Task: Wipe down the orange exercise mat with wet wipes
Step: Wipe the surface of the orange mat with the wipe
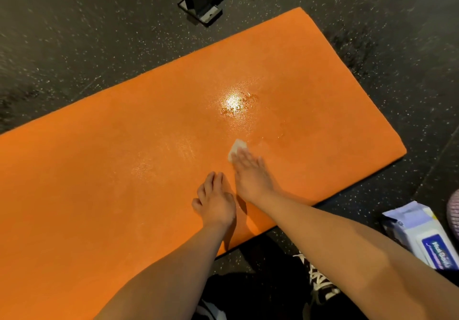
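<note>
The orange exercise mat [124,170] lies on a dark speckled floor, running from lower left to upper right. My right hand [250,173] lies flat with straight fingers on a folded white wet wipe [236,149], pressing it onto the mat near its middle. My left hand [214,200] rests on the mat just left of the right hand, fingers spread and slightly bent, holding nothing. A wet, shiny patch [236,103] glints on the mat beyond the wipe.
A white and blue pack of wet wipes [419,235] lies on the floor at the right, off the mat. A grey metal equipment base [201,1] stands beyond the mat's far edge. My dark shoes [320,282] are at the mat's near edge.
</note>
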Motion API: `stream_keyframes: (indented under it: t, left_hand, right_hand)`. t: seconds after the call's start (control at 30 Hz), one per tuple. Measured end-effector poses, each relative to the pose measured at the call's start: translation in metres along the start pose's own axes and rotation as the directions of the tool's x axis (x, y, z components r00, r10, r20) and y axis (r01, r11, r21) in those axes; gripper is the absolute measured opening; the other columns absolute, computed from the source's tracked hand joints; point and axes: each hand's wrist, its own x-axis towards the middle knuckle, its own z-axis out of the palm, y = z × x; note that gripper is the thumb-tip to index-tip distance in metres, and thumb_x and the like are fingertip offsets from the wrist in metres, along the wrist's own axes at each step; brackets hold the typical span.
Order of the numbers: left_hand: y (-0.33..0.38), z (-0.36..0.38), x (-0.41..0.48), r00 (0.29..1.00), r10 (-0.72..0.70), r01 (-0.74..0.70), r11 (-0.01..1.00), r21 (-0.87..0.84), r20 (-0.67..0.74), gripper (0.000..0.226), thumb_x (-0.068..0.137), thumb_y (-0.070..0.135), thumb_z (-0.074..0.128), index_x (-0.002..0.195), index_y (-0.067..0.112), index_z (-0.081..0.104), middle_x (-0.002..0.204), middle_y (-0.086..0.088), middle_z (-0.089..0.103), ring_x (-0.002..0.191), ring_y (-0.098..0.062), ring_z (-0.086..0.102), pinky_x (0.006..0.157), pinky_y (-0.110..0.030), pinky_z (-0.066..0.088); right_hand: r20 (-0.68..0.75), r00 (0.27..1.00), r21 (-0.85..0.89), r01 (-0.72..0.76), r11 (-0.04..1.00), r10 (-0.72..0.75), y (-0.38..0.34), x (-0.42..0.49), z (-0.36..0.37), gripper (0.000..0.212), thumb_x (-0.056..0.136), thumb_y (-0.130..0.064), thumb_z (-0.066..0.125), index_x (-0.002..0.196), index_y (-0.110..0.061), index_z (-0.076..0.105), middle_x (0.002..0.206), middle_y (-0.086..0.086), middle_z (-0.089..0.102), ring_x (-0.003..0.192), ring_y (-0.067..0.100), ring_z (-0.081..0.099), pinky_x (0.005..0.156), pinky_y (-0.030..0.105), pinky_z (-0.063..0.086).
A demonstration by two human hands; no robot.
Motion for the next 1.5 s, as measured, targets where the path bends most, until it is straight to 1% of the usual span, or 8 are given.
stream_keyframes:
  t: [0.13,0.33,0.57,0.8,1.03,1.23,1.43,1.5]
  left_hand:
    - [0.018,-0.009,0.006,0.998,0.046,-0.043,0.997,0.067,-0.049,0.056,0.098,0.026,0.042,0.152,0.034,0.03,0.163,0.005,0.016,0.144,-0.023,0.019,0.109,-0.044,0.018]
    - [0.032,-0.002,0.01,0.978,0.154,-0.168,0.981,0.095,0.141,0.064,0.101,0.032,0.04,0.158,0.039,0.012,0.168,0.004,-0.006,0.151,-0.028,0.002,0.117,-0.047,0.01]
    - [0.041,-0.003,0.018,0.982,0.176,-0.18,0.981,0.071,0.064,0.056,0.101,0.035,0.041,0.154,0.039,0.022,0.167,0.003,0.002,0.148,-0.029,0.009,0.116,-0.047,0.015]
    - [0.057,-0.004,0.032,0.976,0.101,-0.124,0.986,0.111,0.193,0.063,0.102,0.043,0.035,0.157,0.045,0.003,0.166,0.013,-0.016,0.15,-0.025,-0.002,0.115,-0.047,0.012]
    - [0.051,0.003,0.031,0.977,0.121,-0.142,0.983,0.114,0.178,0.065,0.103,0.049,0.035,0.156,0.047,-0.001,0.165,0.014,-0.019,0.151,-0.024,-0.004,0.118,-0.047,0.01]
    - [0.044,0.004,0.025,0.963,0.185,-0.207,0.973,0.1,0.195,0.075,0.096,0.055,0.044,0.157,0.046,0.001,0.165,0.011,-0.023,0.152,-0.023,-0.011,0.118,-0.048,0.002]
    - [0.038,0.011,0.011,0.959,0.261,-0.273,0.954,0.12,0.11,0.066,0.098,0.054,0.045,0.157,0.042,0.017,0.168,0.005,-0.007,0.149,-0.027,0.0,0.117,-0.049,0.007]
    - [0.036,0.014,0.0,0.959,0.276,-0.282,0.942,0.182,0.056,0.057,0.102,0.052,0.04,0.155,0.041,0.022,0.164,0.004,0.008,0.141,-0.028,0.014,0.111,-0.046,0.018]
  right_hand:
    - [0.068,0.983,-0.077,0.176,0.981,-0.171,0.01,-0.004,0.0,0.061,0.107,-0.026,0.035,0.162,-0.025,0.01,0.17,-0.007,0.0,0.155,0.011,-0.008,0.123,0.048,-0.012]
    - [-0.108,0.94,0.071,-0.316,0.946,0.322,0.053,0.0,-0.018,0.067,0.101,-0.014,0.037,0.162,-0.02,0.011,0.17,-0.002,0.002,0.156,0.016,-0.005,0.124,0.048,-0.004]
    - [-0.029,0.997,-0.009,0.07,0.998,-0.07,0.035,0.005,-0.011,0.055,0.107,-0.028,0.036,0.16,-0.026,0.023,0.169,-0.001,0.011,0.156,0.018,0.002,0.123,0.048,-0.004]
    - [-0.21,0.929,0.108,-0.287,0.952,0.304,0.078,0.01,-0.024,0.076,0.094,0.001,0.042,0.162,-0.019,0.012,0.17,0.003,-0.003,0.157,0.019,-0.005,0.124,0.044,-0.003]
    - [-0.065,0.997,-0.007,0.043,0.999,-0.043,0.059,-0.002,-0.005,0.07,0.102,-0.013,0.044,0.162,-0.025,0.012,0.17,-0.008,-0.004,0.156,0.013,-0.009,0.123,0.046,-0.008]
    - [-0.174,0.927,0.075,-0.324,0.943,0.333,0.088,-0.009,-0.023,0.079,0.094,-0.005,0.041,0.162,-0.02,0.005,0.17,-0.002,-0.006,0.155,0.014,-0.012,0.123,0.048,-0.007]
    - [0.022,0.998,0.007,0.063,0.998,-0.063,0.062,-0.053,0.007,0.064,0.108,-0.023,0.033,0.163,-0.028,0.0,0.168,-0.01,-0.014,0.153,0.009,-0.019,0.125,0.045,-0.01]
    - [0.014,1.0,-0.017,0.016,1.0,-0.016,0.073,-0.058,0.006,0.064,0.107,-0.02,0.031,0.162,-0.029,-0.001,0.168,-0.011,-0.014,0.153,0.008,-0.019,0.125,0.047,-0.009]
